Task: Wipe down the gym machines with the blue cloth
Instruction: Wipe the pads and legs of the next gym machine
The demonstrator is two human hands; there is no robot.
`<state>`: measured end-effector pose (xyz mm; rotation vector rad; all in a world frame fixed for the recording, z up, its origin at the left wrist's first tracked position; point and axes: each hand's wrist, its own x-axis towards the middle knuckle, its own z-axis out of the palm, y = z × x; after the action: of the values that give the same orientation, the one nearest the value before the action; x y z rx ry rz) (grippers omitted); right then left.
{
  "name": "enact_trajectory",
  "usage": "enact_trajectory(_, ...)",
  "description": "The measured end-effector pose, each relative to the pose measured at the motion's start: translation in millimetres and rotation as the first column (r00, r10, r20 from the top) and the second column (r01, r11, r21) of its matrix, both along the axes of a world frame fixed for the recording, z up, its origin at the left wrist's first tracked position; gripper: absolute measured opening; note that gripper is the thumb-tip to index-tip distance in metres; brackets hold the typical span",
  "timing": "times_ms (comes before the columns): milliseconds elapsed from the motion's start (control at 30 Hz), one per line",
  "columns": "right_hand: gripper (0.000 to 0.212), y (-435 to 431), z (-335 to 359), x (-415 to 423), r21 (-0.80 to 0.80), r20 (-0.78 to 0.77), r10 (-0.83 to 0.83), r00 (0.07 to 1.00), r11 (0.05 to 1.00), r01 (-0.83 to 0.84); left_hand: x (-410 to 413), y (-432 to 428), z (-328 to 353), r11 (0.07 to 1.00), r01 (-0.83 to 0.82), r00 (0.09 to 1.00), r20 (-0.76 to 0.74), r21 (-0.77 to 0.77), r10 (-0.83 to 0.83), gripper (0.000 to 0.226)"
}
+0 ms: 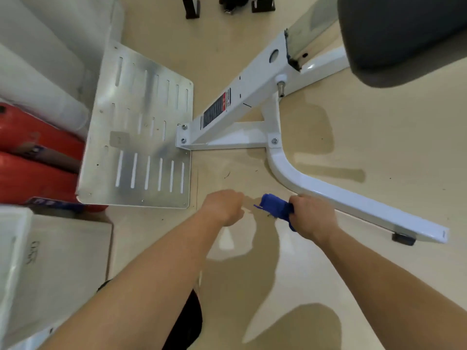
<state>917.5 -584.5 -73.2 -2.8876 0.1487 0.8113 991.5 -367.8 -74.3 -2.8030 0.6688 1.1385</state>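
Head view, looking straight down. Both bare forearms reach forward from the bottom edge, with a dark garment (187, 322) between them.

Left hand (223, 207): back up, fingers curled under like a fist, nothing visible in it. It sits just left of the cloth's loose end, small gap between.

Right hand (312, 217): fingers wrapped tight around the blue cloth (275, 207). Cloth is bunched into a roll, most of it sticking out left of the fist toward the left hand, a short tail hanging below the fist. It's over the beige floor (379, 147), not on the machine. Right knuckles are right at the edge of the white base tube (353, 200); can't tell if they touch.

The tube runs from a black rubber foot (403, 239) at right, up-left past the hand, then curves up to a bolted joint on the white frame. From there a slanted main beam carries a red/black label (216, 111) and meets a slotted bare-metal footplate (141, 137), tilted, at left.

Left of the plate: red rolled items (32, 173), white rolls above them, a white box (50, 261) nearer the camera.

Top right: dark grey seat pad (404, 34), over the frame. Far top edge: two black-and-white machine feet (192, 8), something black between them, too small to identify.
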Motion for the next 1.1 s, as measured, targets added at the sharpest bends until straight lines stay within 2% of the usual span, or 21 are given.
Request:
enact_trajectory(167,0.008,-3,143,-43,0.081,-0.194,-0.114,0.974,0.988,0.131,-27,9,141,0.999,-0.027,0.997,-0.068,0.047,0.030,0.038)
enact_trajectory(300,0.009,-24,262,-76,0.136,-0.241,-0.128,0.962,0.977,0.164,-55,-8,255,0.996,-0.082,0.992,-0.092,0.045,0.086,0.038)
enact_trajectory(500,0.013,-98,436,-124,0.113,-0.211,-0.115,0.971,0.984,0.141,-104,-79,418,0.973,-0.231,0.964,-0.135,-0.005,0.228,0.029)
enact_trajectory(633,0.013,-159,521,-147,0.099,-0.130,-0.172,0.977,0.978,0.185,-130,-148,497,0.944,-0.308,0.945,-0.156,-0.116,0.289,0.030)
enact_trajectory(833,0.015,-248,599,-160,0.052,-0.074,-0.223,0.972,0.972,0.227,-147,-238,560,0.935,-0.289,0.952,-0.162,-0.204,0.259,0.027)
enact_trajectory(967,0.015,-293,623,-136,0.029,-0.056,-0.233,0.971,0.972,0.234,-134,-275,567,0.940,-0.282,0.954,-0.156,-0.193,0.254,0.026)
enact_trajectory(1100,0.017,-331,626,-84,0.029,-0.042,-0.191,0.981,0.981,0.192,-102,-314,559,0.908,-0.365,0.928,-0.162,-0.205,0.337,0.028)
